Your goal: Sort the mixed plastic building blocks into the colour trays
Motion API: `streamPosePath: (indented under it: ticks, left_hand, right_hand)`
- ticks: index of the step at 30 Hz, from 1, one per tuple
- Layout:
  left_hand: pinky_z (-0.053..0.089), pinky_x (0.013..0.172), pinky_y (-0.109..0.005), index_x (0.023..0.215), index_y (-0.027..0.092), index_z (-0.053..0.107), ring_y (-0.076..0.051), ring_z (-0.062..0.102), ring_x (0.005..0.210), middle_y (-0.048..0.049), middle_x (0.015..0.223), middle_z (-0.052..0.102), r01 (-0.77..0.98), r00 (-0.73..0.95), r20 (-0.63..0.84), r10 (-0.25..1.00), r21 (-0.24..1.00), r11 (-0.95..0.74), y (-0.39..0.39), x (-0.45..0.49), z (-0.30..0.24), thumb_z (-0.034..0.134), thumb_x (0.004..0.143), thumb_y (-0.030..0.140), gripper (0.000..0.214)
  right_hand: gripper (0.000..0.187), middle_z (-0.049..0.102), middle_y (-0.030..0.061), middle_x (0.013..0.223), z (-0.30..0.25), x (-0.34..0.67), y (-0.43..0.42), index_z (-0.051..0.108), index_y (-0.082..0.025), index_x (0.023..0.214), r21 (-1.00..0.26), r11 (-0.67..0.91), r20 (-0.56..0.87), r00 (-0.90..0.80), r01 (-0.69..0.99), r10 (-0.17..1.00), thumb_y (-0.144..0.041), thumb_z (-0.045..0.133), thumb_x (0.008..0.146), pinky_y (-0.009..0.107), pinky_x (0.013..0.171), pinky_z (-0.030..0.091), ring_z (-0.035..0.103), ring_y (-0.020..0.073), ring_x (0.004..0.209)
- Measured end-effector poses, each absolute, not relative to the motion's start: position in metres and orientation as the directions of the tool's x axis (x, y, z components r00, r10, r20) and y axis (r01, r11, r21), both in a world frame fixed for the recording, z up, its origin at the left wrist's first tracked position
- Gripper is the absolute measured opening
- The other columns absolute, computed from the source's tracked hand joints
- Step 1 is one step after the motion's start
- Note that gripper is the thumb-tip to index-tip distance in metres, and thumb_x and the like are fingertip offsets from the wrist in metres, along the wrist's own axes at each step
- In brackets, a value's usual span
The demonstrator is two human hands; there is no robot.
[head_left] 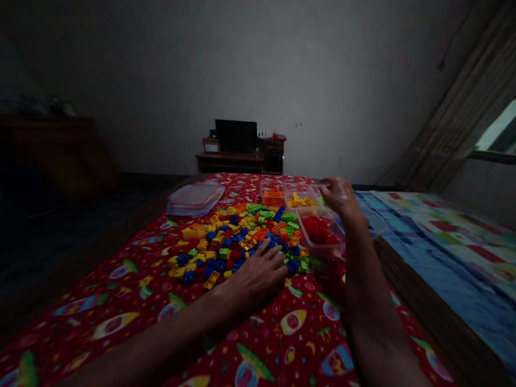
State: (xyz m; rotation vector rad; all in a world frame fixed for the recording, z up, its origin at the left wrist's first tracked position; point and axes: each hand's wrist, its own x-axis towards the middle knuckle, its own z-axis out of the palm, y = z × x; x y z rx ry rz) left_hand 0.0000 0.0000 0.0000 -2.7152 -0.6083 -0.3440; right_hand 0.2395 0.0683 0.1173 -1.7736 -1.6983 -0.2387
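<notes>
My left hand [262, 267] lies over the near right side of a loose pile of toy building blocks [229, 236], fingers stretched out and a little apart. Yellow, blue, green, orange and red blocks make up the pile. Farther off, my right hand [339, 196] is above the back right of the clear plastic boxes, its fingers curled down; whatever they hold is hidden. Just left of it stands a box of yellow blocks [301, 200], with a box of orange blocks [273, 197] beside that. A box of red blocks [320, 230] sits nearer, left of my right forearm.
Stacked clear lids [196, 198] lie at the back left on the red patterned cloth [161, 328]. Another clear container [375, 223] shows right of my right forearm. A blue patterned bed [435, 258] is to the right; a desk with a monitor [236, 135] stands behind.
</notes>
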Motion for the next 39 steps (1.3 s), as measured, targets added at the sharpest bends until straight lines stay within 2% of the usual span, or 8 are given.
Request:
streamPosePath:
  ticks: [6,10,15,24,28,34,37,39]
  left_hand:
    - [0.042,0.088,-0.035,0.087,0.019,0.052,-0.019,0.054,0.087,-0.0038,0.09,0.057,0.504,0.855,0.286,0.433,-0.257,-0.825,0.012,-0.007,0.011,0.043,0.092,0.024,0.011]
    - [0.044,0.079,-0.031,0.085,0.018,0.052,-0.018,0.056,0.082,-0.0041,0.084,0.059,0.587,0.8,0.311,0.513,-0.224,-0.778,0.017,-0.015,0.022,0.043,0.09,0.021,0.011]
    - [0.047,0.073,-0.032,0.088,0.018,0.054,-0.02,0.059,0.082,-0.0066,0.089,0.061,0.66,0.738,0.32,0.594,-0.164,-0.733,0.032,-0.037,0.032,0.044,0.09,0.028,0.015]
    - [0.049,0.081,-0.032,0.109,0.018,0.059,-0.022,0.062,0.094,-0.0086,0.103,0.065,0.73,0.586,0.39,0.711,0.127,-0.671,0.06,-0.077,0.037,0.042,0.088,0.033,0.03]
    - [0.047,0.09,-0.036,0.108,0.018,0.062,-0.024,0.06,0.101,-0.0091,0.109,0.065,0.76,0.533,0.352,0.769,0.201,-0.618,0.069,-0.088,0.043,0.042,0.084,0.031,0.034]
    - [0.047,0.091,-0.036,0.098,0.02,0.068,-0.026,0.062,0.1,-0.0071,0.107,0.069,0.831,0.393,0.291,0.872,0.294,-0.472,0.093,-0.118,0.049,0.043,0.079,0.04,0.038]
    - [0.044,0.095,-0.041,0.094,0.019,0.069,-0.031,0.061,0.102,-0.0111,0.107,0.069,0.881,0.309,0.229,0.923,0.297,-0.368,0.103,-0.142,0.049,0.049,0.073,0.047,0.041]
    - [0.042,0.098,-0.044,0.093,0.017,0.069,-0.034,0.059,0.107,-0.0145,0.109,0.068,0.895,0.259,0.167,0.951,0.328,-0.302,0.106,-0.157,0.047,0.053,0.069,0.053,0.046]
  right_hand:
    - [0.032,0.07,0.0104,0.096,0.103,0.179,0.07,0.066,-0.015,0.109,-0.282,0.301,0.361,-0.189,0.911,0.913,-0.014,0.05,0.082,0.026,0.077,0.045,0.063,0.0168,0.086]
    - [0.039,0.069,0.0085,0.096,0.087,0.147,0.071,0.065,-0.017,0.113,-0.248,0.451,0.166,-0.421,0.858,0.892,-0.009,0.054,0.076,0.024,0.075,0.045,0.063,0.0169,0.087]
    - [0.034,0.068,0.0092,0.105,0.064,0.124,0.076,0.066,-0.017,0.109,-0.159,0.597,0.07,-0.594,0.787,0.801,-0.009,0.052,0.078,0.022,0.08,0.043,0.06,0.0175,0.099]
    - [0.026,0.066,0.0126,0.101,0.047,0.117,0.074,0.062,-0.012,0.105,0.027,0.547,0.126,-0.546,0.837,0.828,-0.013,0.042,0.088,0.024,0.073,0.04,0.059,0.0177,0.091]
    - [0.021,0.066,0.0109,0.094,0.043,0.117,0.078,0.063,-0.013,0.1,-0.01,0.59,0.087,-0.587,0.808,0.805,-0.02,0.051,0.085,0.023,0.066,0.037,0.059,0.0166,0.084]
    - [0.029,0.065,0.0115,0.095,0.039,0.12,0.081,0.057,-0.01,0.107,-0.067,0.567,0.158,-0.553,0.821,0.818,-0.008,0.047,0.08,0.023,0.062,0.034,0.057,0.0156,0.081]
    - [0.033,0.065,0.0126,0.098,0.047,0.123,0.077,0.054,-0.009,0.112,-0.137,0.528,0.201,-0.499,0.838,0.843,-0.011,0.051,0.079,0.022,0.064,0.035,0.056,0.0158,0.083]
    - [0.027,0.065,0.0114,0.097,0.054,0.124,0.074,0.059,-0.011,0.105,-0.168,0.525,0.193,-0.495,0.834,0.847,-0.013,0.053,0.079,0.021,0.065,0.034,0.055,0.0148,0.082]
